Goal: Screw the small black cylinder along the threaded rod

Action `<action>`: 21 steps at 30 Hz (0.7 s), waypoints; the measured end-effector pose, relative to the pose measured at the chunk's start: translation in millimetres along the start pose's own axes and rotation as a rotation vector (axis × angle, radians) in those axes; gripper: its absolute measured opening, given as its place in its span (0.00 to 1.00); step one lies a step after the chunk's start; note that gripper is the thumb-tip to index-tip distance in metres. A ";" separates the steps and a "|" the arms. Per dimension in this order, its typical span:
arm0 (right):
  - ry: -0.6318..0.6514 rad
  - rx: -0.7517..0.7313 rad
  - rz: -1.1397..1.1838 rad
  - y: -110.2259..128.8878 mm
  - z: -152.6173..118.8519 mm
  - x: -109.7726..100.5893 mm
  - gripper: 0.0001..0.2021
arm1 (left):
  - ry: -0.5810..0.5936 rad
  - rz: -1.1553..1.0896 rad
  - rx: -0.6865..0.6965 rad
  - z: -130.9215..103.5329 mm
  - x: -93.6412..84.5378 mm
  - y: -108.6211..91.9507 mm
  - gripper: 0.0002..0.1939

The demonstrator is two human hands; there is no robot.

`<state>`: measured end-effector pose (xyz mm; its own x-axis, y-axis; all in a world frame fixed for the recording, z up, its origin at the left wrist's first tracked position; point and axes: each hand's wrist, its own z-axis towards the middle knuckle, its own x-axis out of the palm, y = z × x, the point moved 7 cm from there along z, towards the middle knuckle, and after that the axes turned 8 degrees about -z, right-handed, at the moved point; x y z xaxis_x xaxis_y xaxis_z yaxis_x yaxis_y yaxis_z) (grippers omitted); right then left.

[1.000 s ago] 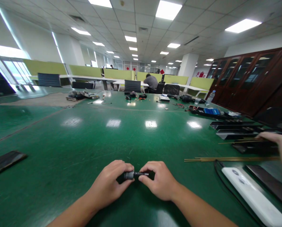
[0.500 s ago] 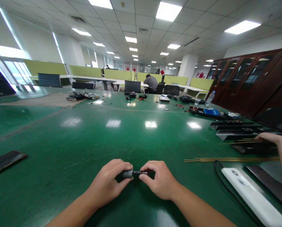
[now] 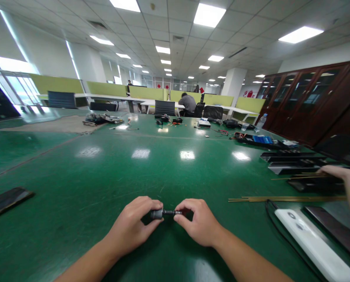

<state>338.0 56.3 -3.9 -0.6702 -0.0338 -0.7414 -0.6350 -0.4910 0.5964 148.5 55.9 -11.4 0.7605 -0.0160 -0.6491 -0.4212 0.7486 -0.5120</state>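
My left hand [image 3: 139, 219] pinches the thick dark grey cylinder [image 3: 156, 214] between thumb and fingers. From its right end a thin black shaft [image 3: 169, 213] points sideways, level and just above the green table. The tip of that shaft is between the thumb and forefinger of my right hand [image 3: 197, 221], which is closed on it. I cannot tell what kind of tool or part this is, or whether it is one piece or two. My fingers hide part of both ends.
At right lie thin brass-coloured rods [image 3: 280, 199], a white power bank-like device [image 3: 316, 243] with a black cable, and black metal channels [image 3: 292, 167]. Another person's hand [image 3: 339, 172] is over there. A dark phone-like slab [image 3: 9, 201] lies left on the green table [image 3: 119, 172].
Both hands stay closed on the dark part. My left hand has shifted very slightly to the left, and a little more of the thin shaft shows.
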 end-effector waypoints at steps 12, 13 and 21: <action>-0.014 0.018 -0.002 -1.5 0.0 -2.0 0.03 | -0.008 0.023 -0.024 0.4 -3.6 2.9 0.14; -0.015 0.019 0.001 -1.5 0.1 -2.0 0.03 | -0.007 0.026 -0.030 0.3 -3.7 3.6 0.14; -0.032 0.029 0.006 -2.6 0.4 -6.3 0.04 | -0.017 0.028 -0.046 0.4 -5.5 6.3 0.15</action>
<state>343.8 58.1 -0.7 -0.6856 -0.0084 -0.7279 -0.6416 -0.4655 0.6097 141.9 60.9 -10.9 0.7563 0.0162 -0.6540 -0.4645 0.7173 -0.5194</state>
